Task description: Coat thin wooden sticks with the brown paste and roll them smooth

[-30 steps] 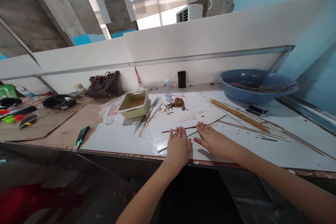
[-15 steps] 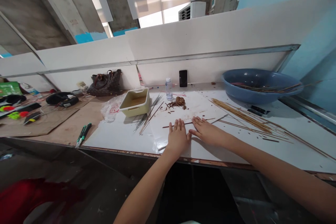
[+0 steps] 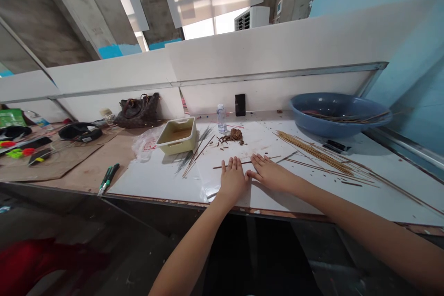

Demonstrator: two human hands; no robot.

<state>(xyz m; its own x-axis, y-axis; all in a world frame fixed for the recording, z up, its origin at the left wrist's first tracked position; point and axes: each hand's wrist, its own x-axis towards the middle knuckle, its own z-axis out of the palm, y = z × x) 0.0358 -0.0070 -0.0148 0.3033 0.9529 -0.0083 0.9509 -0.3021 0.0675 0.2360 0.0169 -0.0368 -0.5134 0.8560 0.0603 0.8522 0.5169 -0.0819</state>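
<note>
The left hand (image 3: 233,179) and right hand (image 3: 271,175) are bare and long-fingered, on slim, bare forearms (image 3: 187,254).

Workshop — long workbench (image 3: 163,185), loose wooden sticks (image 3: 312,155)

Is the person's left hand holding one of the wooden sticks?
No, the left hand lies open and flat on the white board, beside the right hand, with no stick gripped.
</note>
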